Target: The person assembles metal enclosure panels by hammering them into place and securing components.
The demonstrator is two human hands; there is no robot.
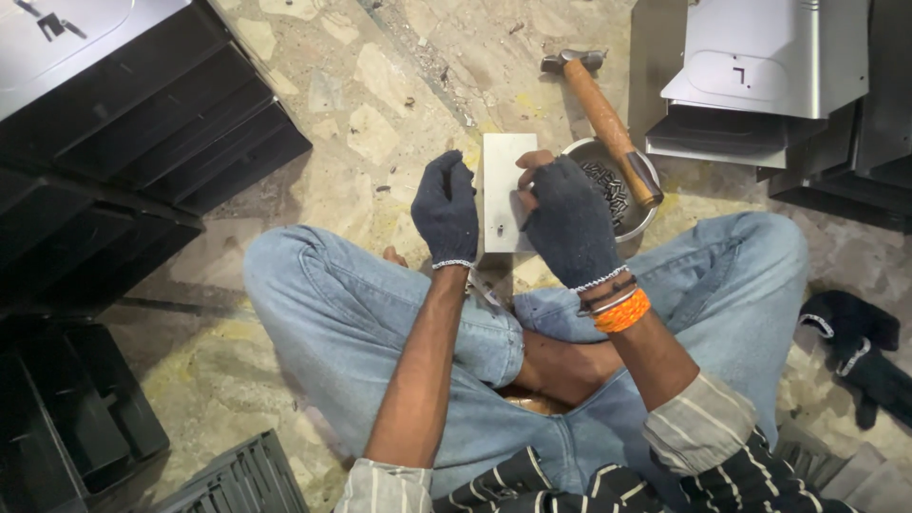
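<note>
I sit cross-legged on a stone floor. Both hands wear dark knit gloves. My left hand [446, 209] grips the left edge of a small white rectangular metal plate [503, 176] that stands in front of my knees. On the plate's right side my right hand [568, 220] holds it too, bare fingertips pinching near the top edge. A small dark hole or fastener shows low on the plate. Just right of the plate sits a round metal bowl [641, 214] of small dark pieces. A wooden-handled hammer [608, 119] rests across the bowl's rim.
Stacks of black metal trays [142, 123] fill the left side, more at lower left [66, 418]. Grey and black sheet-metal parts [769, 66] lie at upper right. A spare dark glove [855, 347] lies on the floor at right.
</note>
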